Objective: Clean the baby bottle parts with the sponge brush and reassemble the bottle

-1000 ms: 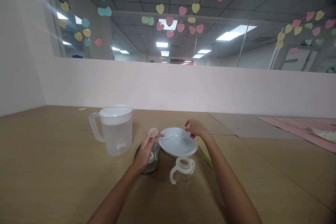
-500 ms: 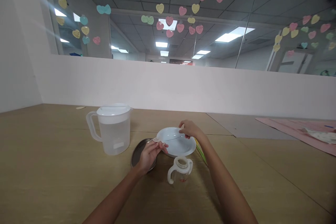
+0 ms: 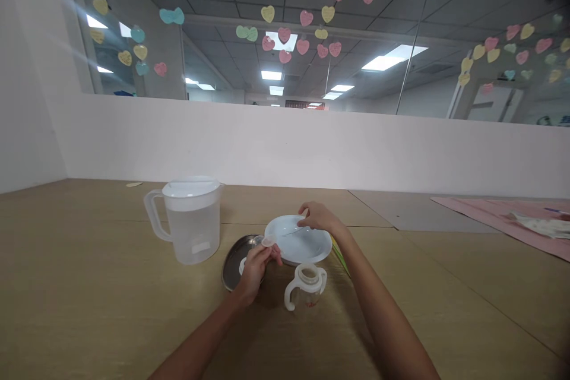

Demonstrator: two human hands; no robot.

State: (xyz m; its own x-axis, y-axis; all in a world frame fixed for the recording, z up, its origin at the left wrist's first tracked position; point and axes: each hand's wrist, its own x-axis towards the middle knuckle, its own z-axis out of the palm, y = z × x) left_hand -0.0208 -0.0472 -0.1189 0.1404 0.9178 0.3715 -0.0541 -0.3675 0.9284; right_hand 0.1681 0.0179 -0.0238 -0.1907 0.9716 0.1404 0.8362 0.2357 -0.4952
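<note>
Table (image 3: 89, 285), wood-toned, spans the foreground. Pink cloth (image 3: 476, 214) lies far right. Jug (image 3: 196, 231), lidded, part filled with clear liquid, stands upright left of the work. White bowl (image 3: 314, 247) sits at centre; metal tray (image 3: 230, 273) just left of it, partly behind the left hand (image 3: 255, 273). Right hand (image 3: 319, 217) hangs over bowl's far rim, fingers narrowed on a thin rod (image 3: 290, 232). Two-handled cup (image 3: 307, 288) upright, open-topped, in front of bowl. Left fingers pinch a small clear cap (image 3: 268, 240), near bowl's left rim; rod points toward it, contact perhaps too fine to tell.
</note>
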